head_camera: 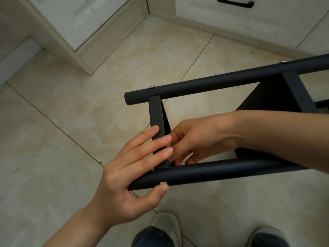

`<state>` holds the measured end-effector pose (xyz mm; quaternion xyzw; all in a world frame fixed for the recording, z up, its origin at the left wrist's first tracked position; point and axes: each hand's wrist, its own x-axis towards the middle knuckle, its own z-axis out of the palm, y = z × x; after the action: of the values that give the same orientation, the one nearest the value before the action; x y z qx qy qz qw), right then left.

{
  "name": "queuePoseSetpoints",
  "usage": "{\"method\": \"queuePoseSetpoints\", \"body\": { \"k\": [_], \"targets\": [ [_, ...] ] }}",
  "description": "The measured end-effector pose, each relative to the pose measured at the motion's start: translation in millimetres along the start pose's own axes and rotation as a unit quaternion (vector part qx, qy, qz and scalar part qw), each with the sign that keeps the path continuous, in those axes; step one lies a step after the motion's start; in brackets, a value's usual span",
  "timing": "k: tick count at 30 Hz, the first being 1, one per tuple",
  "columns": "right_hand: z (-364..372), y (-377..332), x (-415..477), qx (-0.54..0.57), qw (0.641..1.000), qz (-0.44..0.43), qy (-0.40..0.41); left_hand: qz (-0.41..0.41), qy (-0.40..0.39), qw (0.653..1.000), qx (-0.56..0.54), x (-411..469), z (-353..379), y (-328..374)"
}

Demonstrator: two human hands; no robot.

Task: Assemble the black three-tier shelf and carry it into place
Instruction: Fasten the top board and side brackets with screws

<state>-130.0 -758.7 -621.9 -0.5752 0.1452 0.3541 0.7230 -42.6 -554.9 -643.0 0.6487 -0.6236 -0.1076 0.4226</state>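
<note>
The black shelf frame (pixel 222 84) lies on its side above the tiled floor, two round tubes running left to right with flat crossbars between them. My left hand (pixel 128 175) grips the near tube's (pixel 222 171) left end, thumb just under a silver screw head (pixel 163 183), fingers laid straight over the left crossbar (pixel 156 114). My right hand (pixel 199 139) reaches in from the right between the tubes, its fingers curled at the joint of that crossbar and the near tube; what they pinch is hidden. Two more screw heads show on the far tube.
White cabinets (pixel 74 20) with a black drawer handle (pixel 235 3) line the back, meeting in a corner. Beige floor tiles (pixel 62 104) spread to the left and front. My two shoes (pixel 169 229) stand at the bottom edge under the frame.
</note>
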Motion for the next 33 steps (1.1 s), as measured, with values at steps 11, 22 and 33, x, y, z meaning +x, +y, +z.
{"method": "queuePoseSetpoints", "body": {
  "k": [11, 22, 33],
  "targets": [
    [-3.2, 0.4, 2.3, 0.005, 0.998, 0.054, -0.020, -0.003, 0.004, 1.000, -0.012, -0.4, 0.8, -0.1],
    [-2.8, 0.4, 6.8, 0.015, 0.996, 0.083, -0.018, -0.003, 0.005, 1.000, -0.019, -1.1, 1.0, -0.4],
    [-1.7, 3.3, 8.5, 0.030, 0.997, 0.067, -0.020, -0.006, 0.004, 1.000, -0.016, -1.6, 0.8, 0.5]
  ]
}}
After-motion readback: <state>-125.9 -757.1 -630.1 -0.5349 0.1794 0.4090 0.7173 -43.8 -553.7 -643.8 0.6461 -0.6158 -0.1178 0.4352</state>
